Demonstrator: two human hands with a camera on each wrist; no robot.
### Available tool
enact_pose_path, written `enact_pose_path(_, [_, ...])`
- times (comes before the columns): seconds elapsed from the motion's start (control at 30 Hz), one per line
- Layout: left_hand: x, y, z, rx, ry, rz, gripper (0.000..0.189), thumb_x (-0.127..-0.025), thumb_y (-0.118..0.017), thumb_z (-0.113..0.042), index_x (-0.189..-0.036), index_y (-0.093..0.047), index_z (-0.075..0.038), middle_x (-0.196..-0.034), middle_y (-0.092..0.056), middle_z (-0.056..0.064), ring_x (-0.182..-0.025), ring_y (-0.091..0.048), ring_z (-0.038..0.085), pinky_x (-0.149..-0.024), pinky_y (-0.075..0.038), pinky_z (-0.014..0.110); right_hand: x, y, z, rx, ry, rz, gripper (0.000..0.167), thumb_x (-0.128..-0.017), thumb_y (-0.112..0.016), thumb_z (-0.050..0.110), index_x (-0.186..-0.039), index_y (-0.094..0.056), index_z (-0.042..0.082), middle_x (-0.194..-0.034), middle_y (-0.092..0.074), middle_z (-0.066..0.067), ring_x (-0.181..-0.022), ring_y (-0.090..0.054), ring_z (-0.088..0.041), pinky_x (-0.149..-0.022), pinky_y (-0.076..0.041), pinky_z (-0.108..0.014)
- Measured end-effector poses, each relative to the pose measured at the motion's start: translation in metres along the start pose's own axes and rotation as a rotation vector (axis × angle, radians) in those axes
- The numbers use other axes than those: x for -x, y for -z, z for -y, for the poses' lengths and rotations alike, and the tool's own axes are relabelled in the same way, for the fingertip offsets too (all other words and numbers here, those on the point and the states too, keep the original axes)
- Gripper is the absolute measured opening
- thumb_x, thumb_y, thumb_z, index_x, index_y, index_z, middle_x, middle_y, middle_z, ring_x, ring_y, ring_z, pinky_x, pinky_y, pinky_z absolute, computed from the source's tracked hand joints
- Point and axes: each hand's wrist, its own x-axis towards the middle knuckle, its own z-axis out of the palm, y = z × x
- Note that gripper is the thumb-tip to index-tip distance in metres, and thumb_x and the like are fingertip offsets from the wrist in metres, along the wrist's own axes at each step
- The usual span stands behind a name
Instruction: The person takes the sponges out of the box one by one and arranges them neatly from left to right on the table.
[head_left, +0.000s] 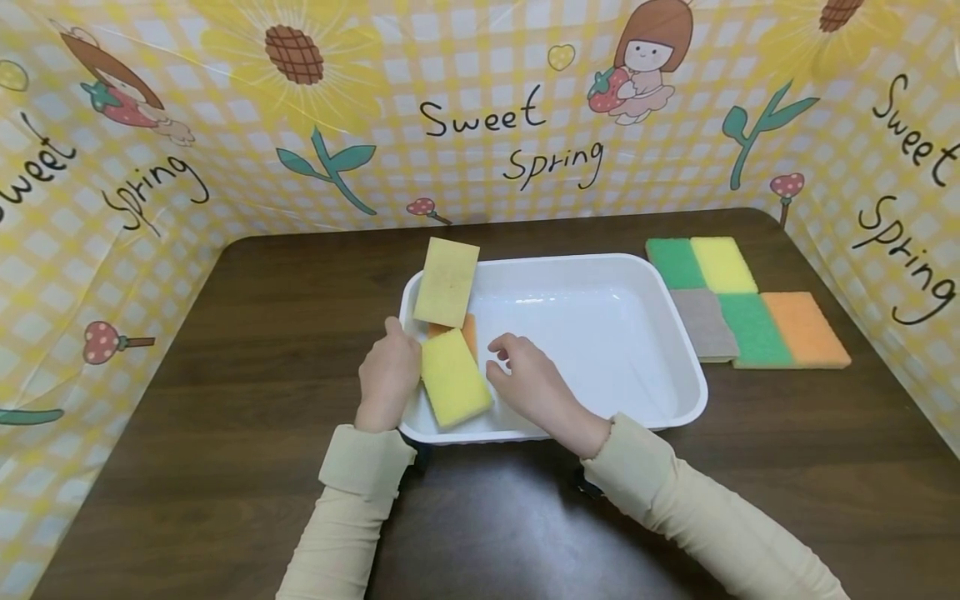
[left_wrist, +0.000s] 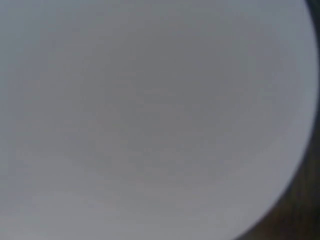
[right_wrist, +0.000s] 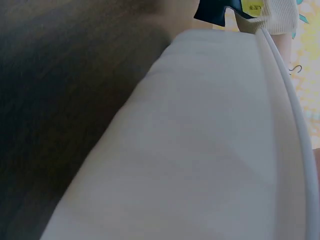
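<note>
A white tray [head_left: 585,333] lies on the table, and its side fills most of the right wrist view. At its left end a yellow sponge [head_left: 455,379] lies tilted, partly over an orange sponge [head_left: 471,333]. A paler yellow sponge [head_left: 447,283] overlaps the far left rim. My left hand [head_left: 388,375] is at the left rim, right against the near yellow sponge's left edge; its fingertips are hidden, so I cannot tell what they grip. My right hand [head_left: 534,383] hovers over the tray, fingers loosely bent and holding nothing, just right of that sponge.
Right of the tray, several sponges lie side by side: green [head_left: 675,262], yellow [head_left: 722,265], grey [head_left: 703,323], another green [head_left: 753,329] and orange [head_left: 806,329]. A patterned cloth [head_left: 487,183] rises behind the dark wooden table [head_left: 300,333]. The left wrist view is a pale blur.
</note>
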Motion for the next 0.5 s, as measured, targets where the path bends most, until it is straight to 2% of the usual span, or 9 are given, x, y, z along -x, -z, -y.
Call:
enact_pose_path(0.23, [0.000, 0.000, 0.001, -0.003, -0.005, -0.005, 0.032, -0.099, -0.030, -0.017, -0.122, -0.037, 0.004, -0.084, -0.059, 0.021, -0.071, -0.060, 0.030, -0.060, -0.047, 0.041, -0.005, -0.010, 0.001, 0.033, -0.032, 0.043, 0.040, -0.093, -0.054, 0.018, -0.129, -0.051, 0.001, -0.120, -0.059, -0.016, -0.098, -0.058, -0.025, -0.086, -0.049, -0.038])
enact_pose_path(0.5, [-0.001, 0.000, 0.001, 0.000, -0.011, -0.001, 0.033, -0.099, -0.031, -0.017, -0.123, -0.037, 0.004, -0.084, -0.059, 0.021, -0.069, -0.059, 0.029, -0.056, -0.045, 0.037, -0.011, -0.014, -0.002, 0.051, -0.063, 0.067, 0.045, -0.092, -0.058, 0.018, -0.132, -0.048, 0.001, -0.125, -0.058, -0.017, -0.103, -0.058, -0.024, -0.088, -0.049, -0.038])
